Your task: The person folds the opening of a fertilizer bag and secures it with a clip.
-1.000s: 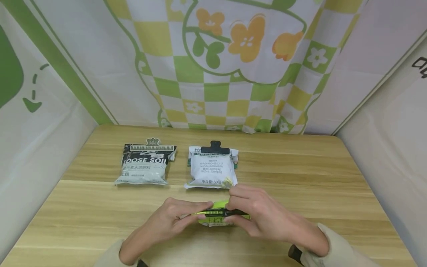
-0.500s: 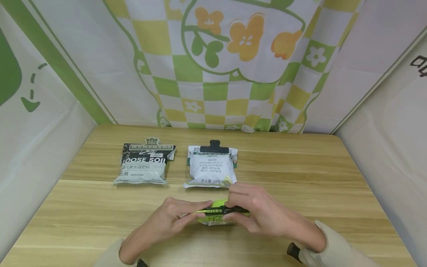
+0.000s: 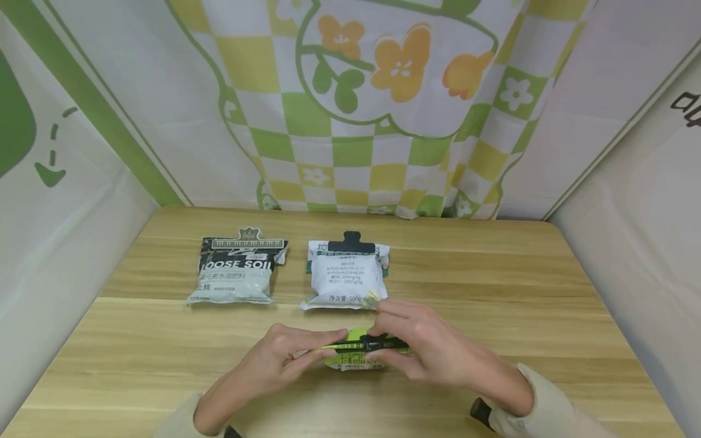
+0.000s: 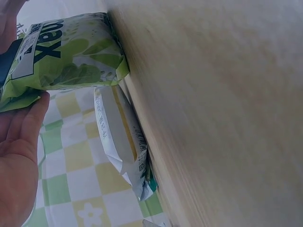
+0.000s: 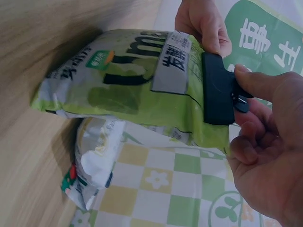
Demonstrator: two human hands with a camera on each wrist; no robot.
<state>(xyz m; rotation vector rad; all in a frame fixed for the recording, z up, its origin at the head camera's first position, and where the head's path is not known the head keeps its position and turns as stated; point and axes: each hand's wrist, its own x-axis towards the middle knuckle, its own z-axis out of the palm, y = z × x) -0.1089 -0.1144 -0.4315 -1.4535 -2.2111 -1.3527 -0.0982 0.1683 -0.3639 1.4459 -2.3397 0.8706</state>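
Observation:
A green and white plastic bag (image 5: 142, 80) stands upright on the table near the front, its folded top edge facing up in the head view. Thumb and fingers of my left hand (image 3: 290, 353) pinch the left end of that fold. Across the fold sits a black clip (image 5: 218, 90), its wide jaw lying flat along the bag's top. My right hand (image 3: 429, 344) holds the clip by its handles, thumb on one side and fingers on the other. In the left wrist view the left fingers lie along the bag's side.
Behind the hands lies a white bag (image 3: 347, 277) with a black clip (image 3: 352, 244) on top. To its left is a black and silver "Loose Soil" bag (image 3: 235, 277) with a piano-patterned clip (image 3: 249, 240). A checked curtain (image 3: 350, 146) hangs beyond the wooden table (image 3: 493, 261).
My right fingers have shifted slightly on the clip, and more of its handle shows between them in the head view. The left hand and the bags stay nearly in place.

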